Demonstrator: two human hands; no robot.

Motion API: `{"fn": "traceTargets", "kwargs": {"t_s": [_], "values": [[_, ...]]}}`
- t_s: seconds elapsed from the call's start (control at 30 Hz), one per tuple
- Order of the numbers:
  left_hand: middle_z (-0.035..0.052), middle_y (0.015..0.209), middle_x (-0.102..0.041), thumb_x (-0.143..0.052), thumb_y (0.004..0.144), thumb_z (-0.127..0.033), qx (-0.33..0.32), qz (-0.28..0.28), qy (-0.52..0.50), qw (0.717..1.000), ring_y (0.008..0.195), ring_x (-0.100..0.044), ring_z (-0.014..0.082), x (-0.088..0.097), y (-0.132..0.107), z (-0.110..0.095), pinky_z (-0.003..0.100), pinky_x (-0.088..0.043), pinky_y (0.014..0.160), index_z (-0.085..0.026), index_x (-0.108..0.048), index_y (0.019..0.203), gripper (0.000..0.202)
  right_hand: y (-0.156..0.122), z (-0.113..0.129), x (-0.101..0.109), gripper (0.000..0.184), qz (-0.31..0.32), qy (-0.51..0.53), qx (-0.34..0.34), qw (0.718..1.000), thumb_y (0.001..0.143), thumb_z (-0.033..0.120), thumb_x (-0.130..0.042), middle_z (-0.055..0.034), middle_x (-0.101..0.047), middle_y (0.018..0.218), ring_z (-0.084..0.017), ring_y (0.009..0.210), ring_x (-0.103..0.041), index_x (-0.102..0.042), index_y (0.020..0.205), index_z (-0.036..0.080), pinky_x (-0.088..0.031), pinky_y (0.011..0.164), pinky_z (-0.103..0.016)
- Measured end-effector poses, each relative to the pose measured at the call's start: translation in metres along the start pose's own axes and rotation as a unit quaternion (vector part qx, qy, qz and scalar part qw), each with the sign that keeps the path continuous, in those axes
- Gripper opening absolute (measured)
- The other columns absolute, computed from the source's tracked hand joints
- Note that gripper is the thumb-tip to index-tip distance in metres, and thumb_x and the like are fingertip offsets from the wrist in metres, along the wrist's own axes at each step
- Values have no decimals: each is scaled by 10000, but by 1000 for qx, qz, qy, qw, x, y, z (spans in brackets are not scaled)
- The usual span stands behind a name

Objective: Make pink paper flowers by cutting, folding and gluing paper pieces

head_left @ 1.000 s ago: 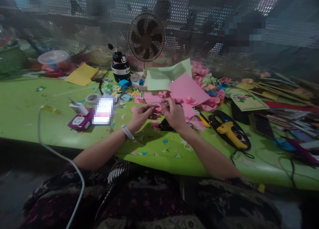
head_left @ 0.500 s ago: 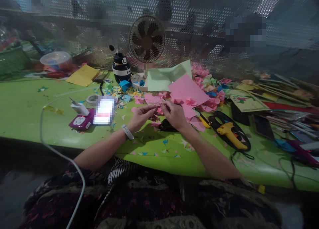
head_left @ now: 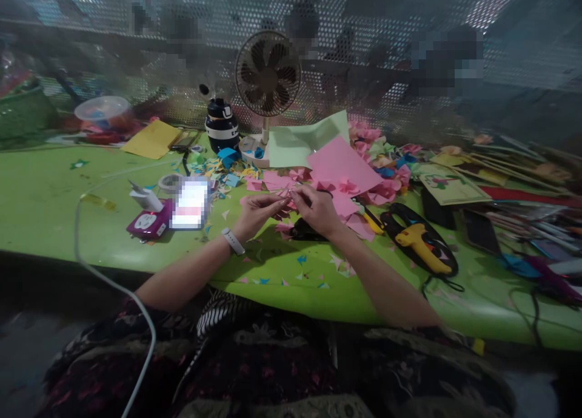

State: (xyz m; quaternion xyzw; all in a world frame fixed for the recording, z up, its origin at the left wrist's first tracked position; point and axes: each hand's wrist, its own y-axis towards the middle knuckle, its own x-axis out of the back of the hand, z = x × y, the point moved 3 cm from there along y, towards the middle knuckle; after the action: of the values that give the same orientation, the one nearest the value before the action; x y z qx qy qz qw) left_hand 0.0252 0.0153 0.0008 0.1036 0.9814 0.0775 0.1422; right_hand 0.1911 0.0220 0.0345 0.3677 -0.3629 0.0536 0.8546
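Observation:
My left hand [head_left: 258, 213] and my right hand [head_left: 318, 210] meet over the green table [head_left: 54, 205], both pinching a small pink paper piece [head_left: 288, 195] between their fingertips. A white watch sits on my left wrist. Loose pink paper bits and folded pink flowers [head_left: 348, 185] lie right behind my hands, under a large pink sheet [head_left: 342, 160]. Something dark lies on the table beneath my right hand.
A small fan [head_left: 267, 75] and a dark bottle [head_left: 220, 125] stand at the back. A phone [head_left: 190, 202] and a purple charger [head_left: 146, 222] with a white cable lie to the left. A yellow glue gun [head_left: 422, 248], scissors and paper clutter lie to the right.
My hands have stayed together on the pink piece, with the fingers shifting slightly as they work it. The view has tilted a little.

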Motion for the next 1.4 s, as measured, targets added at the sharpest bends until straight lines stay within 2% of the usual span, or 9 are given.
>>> {"fn": "traceTargets", "kwargs": {"t_s": [0.33,0.5,0.63,0.77,0.87,1.0,1.13,1.27,1.4], "values": [[43,645,-743,-903,585,-559,-31,-26,27,999,585,-707,161,-1,-1,-3,269,-576,567,-174,-789,726,426,0,3,-2,234,22,20,9,1000,988,366,-489,-46,-677,764,-169,654,-578,-594,849,210,-423,647,-291],[52,656,-737,-887,630,-548,-38,-15,33,999,589,-693,159,-1,-1,-2,289,-578,585,-166,-785,751,413,0,5,-1,245,26,17,2,1000,986,376,-480,-48,-677,758,-171,639,-572,-595,850,209,-419,640,-295],[32,635,-715,-879,615,-589,-32,-12,22,999,572,-674,146,-1,-1,-1,278,-553,564,-172,-764,746,451,0,4,-1,236,34,6,-7,999,981,354,-472,-44,-683,766,-176,656,-581,-604,844,215,-421,655,-296],[19,622,-691,-881,629,-569,-35,-6,14,999,545,-621,114,-3,-2,-2,260,-509,551,-166,-734,710,436,0,3,-3,212,56,-4,-22,998,970,338,-499,-43,-689,776,-185,673,-598,-612,843,212,-414,647,-299],[-4,579,-651,-887,633,-544,-37,-27,0,999,512,-553,88,-1,0,-3,246,-462,540,-170,-698,658,419,0,5,-3,241,77,26,-48,996,997,363,-485,-36,-692,762,-186,678,-622,-633,890,205,-431,653,-299],[-26,570,-609,-899,619,-524,-51,-80,-37,995,529,-502,68,6,6,-3,227,-411,548,-173,-674,633,417,1,9,-2,222,56,71,-37,995,982,389,-552,-68,-734,924,-214,845,-683,-662,1006,198,-494,764,-325],[-35,572,-597,-911,592,-531,-47,-88,-60,993,546,-496,66,9,10,-3,223,-401,562,-180,-675,637,426,2,10,-3,156,46,91,14,995,967,317,-573,-78,-741,1025,-226,977,-676,-692,975,216,-506,892,-363],[-37,565,-598,-920,562,-540,-22,-78,-62,995,534,-489,67,8,10,-2,227,-395,546,-185,-685,635,432,4,8,-1,143,83,128,3,988,963,298,-569,-59,-736,971,-206,903,-672,-686,942,218,-524,835,-349],[-37,569,-603,-933,548,-515,-6,-67,-79,995,529,-488,59,7,10,0,224,-395,539,-181,-717,675,417,5,8,2,141,109,159,-21,981,947,296,-569,-31,-683,824,-175,748,-631,-669,912,203,-520,722,-319]]}}
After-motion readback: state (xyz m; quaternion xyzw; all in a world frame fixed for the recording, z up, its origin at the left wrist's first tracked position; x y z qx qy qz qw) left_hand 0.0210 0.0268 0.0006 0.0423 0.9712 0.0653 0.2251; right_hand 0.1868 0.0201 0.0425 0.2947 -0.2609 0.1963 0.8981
